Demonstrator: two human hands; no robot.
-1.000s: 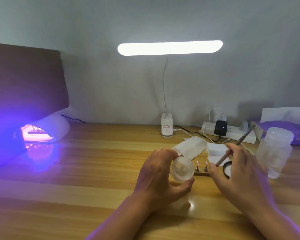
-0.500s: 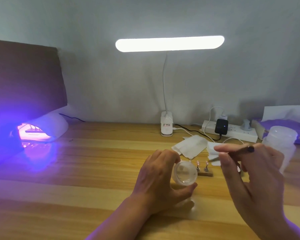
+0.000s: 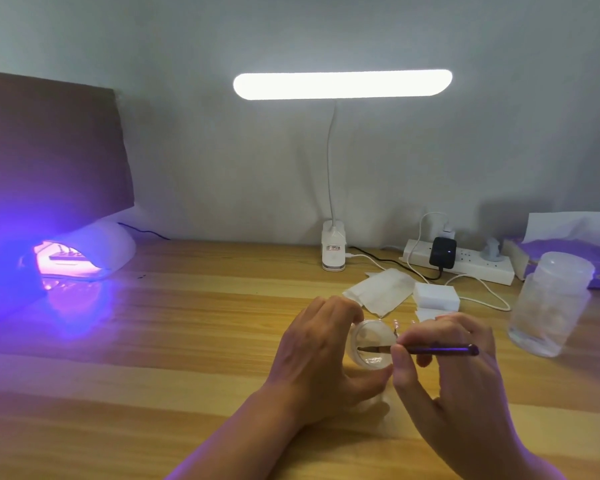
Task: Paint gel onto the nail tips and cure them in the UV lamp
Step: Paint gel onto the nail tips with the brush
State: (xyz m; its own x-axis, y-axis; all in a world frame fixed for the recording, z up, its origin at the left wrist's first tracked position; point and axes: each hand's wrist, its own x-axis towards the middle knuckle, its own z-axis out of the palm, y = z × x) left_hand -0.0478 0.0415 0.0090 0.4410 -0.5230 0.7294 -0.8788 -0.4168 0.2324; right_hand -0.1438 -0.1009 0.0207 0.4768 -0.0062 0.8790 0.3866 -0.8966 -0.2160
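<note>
**Brush goes into the gel pot**

From where I stand, this looks like the loading step: gel is being picked up, not yet laid on. The left hand (image 3: 312, 362) curls its fingers and thumb around a small clear pot (image 3: 373, 344), tipping its mouth toward the person just above the wooden desk (image 3: 194, 327). The right hand (image 3: 458, 375) pinches a slim dark brush (image 3: 437, 350) between thumb and fingertips, holding it nearly level, with the bristle end inside the pot.

The nail tips (image 3: 395, 325) peek out between the two hands, just behind the pot, and are mostly hidden. Far to the left, the UV lamp (image 3: 94, 251) glows violet with a dark strip (image 3: 65, 254) lying inside; I cannot tell what it carries.

Next, I would judge, the brush has to come out with only a small bead of gel and travel the short way to the tips, while the pot is kept from spilling.

As for writing, the desk lamp's base (image 3: 333, 251) bears a small label too blurred to read. The purple box (image 3: 568, 254) at the right shows a pattern but no legible words. The power strip (image 3: 465, 268) and the lidded clear jar (image 3: 551, 306) show none.
</note>
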